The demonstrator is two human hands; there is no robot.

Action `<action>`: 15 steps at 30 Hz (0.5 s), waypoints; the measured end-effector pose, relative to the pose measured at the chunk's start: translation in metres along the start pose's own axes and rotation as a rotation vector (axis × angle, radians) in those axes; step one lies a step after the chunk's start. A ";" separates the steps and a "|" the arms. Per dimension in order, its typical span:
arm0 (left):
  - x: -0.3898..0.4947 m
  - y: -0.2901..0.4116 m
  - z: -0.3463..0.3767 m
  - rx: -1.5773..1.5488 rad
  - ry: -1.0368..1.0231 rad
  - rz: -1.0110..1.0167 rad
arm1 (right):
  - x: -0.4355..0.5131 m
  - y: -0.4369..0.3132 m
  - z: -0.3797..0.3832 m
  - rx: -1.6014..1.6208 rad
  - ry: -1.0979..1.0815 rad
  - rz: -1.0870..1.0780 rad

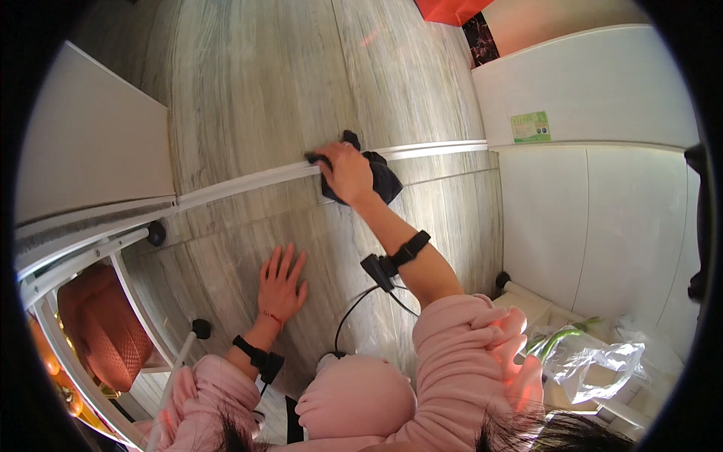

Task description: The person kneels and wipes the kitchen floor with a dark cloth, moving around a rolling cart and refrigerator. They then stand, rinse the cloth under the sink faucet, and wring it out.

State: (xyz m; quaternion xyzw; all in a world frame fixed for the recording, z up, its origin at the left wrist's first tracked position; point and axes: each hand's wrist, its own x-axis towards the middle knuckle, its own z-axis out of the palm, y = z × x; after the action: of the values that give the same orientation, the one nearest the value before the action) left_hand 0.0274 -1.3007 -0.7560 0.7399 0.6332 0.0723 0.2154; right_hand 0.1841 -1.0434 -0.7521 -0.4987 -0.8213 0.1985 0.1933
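My right hand (347,172) presses down on a dark cloth (386,176), which lies bunched across the white threshold strip (248,185) in the floor. Its fingers are bent over the cloth's upper left part, and some of the cloth sticks out past them. Lower and to the left, my left hand (281,288) rests palm down on the wood-look floor (237,254), fingers apart, holding nothing. Each forearm wears a black strap with a small dark device and a cable.
A white rack (135,316) holding a brown textured bag (107,333) stands at the left. White panels (542,226) line the right side. A clear plastic bag (593,361) with something green lies at the lower right. A red object (452,8) is at the top.
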 end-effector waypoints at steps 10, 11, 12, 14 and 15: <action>-0.001 -0.002 0.002 -0.023 0.037 0.027 | -0.021 0.068 -0.092 0.959 0.517 0.462; 0.000 -0.002 0.002 -0.025 0.041 0.025 | -0.033 0.073 -0.106 0.943 0.568 0.482; -0.001 -0.001 0.003 -0.030 0.037 0.025 | -0.046 0.079 -0.120 0.988 0.572 0.435; -0.001 -0.001 0.003 -0.038 0.028 0.023 | -0.068 0.095 -0.135 0.907 0.692 0.468; -0.001 0.000 0.003 -0.041 0.029 0.022 | -0.085 0.103 -0.143 0.859 0.677 0.442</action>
State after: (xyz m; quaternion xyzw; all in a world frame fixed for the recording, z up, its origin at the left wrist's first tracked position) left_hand 0.0280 -1.3025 -0.7588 0.7410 0.6265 0.0983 0.2208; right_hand 0.3710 -1.0565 -0.6947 -0.5706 -0.4366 0.3788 0.5834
